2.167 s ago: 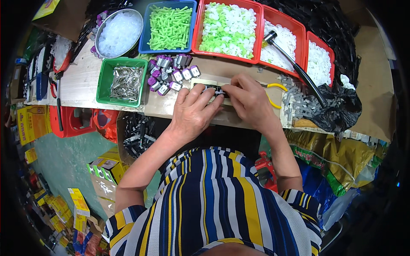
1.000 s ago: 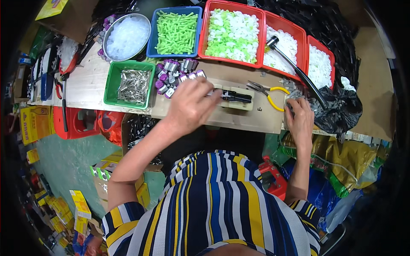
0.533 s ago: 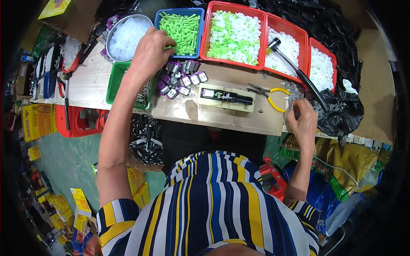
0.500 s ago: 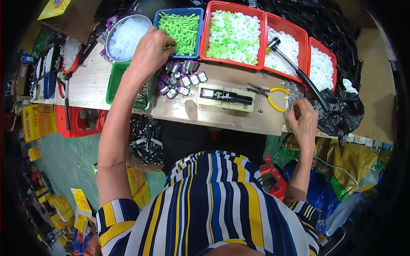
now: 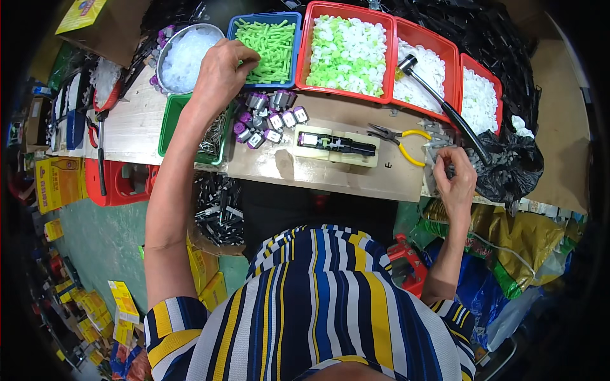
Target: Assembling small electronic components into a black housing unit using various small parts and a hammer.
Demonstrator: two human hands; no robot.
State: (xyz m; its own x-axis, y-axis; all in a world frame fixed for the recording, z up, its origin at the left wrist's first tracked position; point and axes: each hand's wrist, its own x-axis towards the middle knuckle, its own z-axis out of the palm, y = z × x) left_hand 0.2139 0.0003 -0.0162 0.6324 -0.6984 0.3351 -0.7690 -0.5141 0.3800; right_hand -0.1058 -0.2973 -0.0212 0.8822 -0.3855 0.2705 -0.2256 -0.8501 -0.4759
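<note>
L hand is at the left edge of the blue bin of green sticks, fingers bent in (can't tell if they've got one); R hand half curled by small grey pcs, contents unclear too, yellow-handled pliers nearby; black assembly sits in the cream fixture betw. hands, well apart from both

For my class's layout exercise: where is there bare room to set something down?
Bare: brown board between the cream holder and the large red tray; pale wood left of the green tray. Crowded: around the right hand, with pliers, grey pieces and black bag close.
</note>
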